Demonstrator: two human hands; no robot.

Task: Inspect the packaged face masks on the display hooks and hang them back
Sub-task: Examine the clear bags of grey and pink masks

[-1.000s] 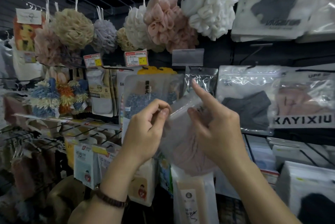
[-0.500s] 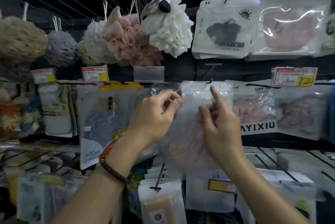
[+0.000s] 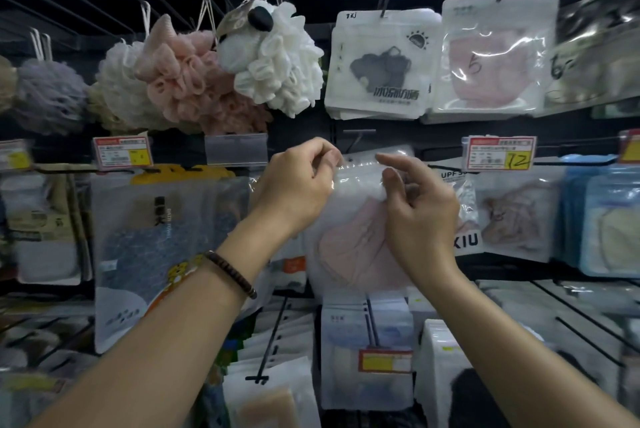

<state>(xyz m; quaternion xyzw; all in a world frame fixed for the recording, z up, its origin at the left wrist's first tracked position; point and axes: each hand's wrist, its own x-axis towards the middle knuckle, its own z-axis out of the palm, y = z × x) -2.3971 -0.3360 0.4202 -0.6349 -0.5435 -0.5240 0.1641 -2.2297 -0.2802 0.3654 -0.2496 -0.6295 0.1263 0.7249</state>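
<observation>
2 hands: both on 1 pink mask packet (image 3: 353,247).
Left hand (image 3: 294,185): thumb and forefinger pinch its top left corner.
Right hand (image 3: 419,216): thumb and forefinger pinch its top edge; other fingers loosely curled.
Packet place: top edge just below the black display hook (image 3: 358,132); whether it hangs on it, I cannot tell.
My wrist: beaded bracelet (image 3: 232,273) on the left.
</observation>
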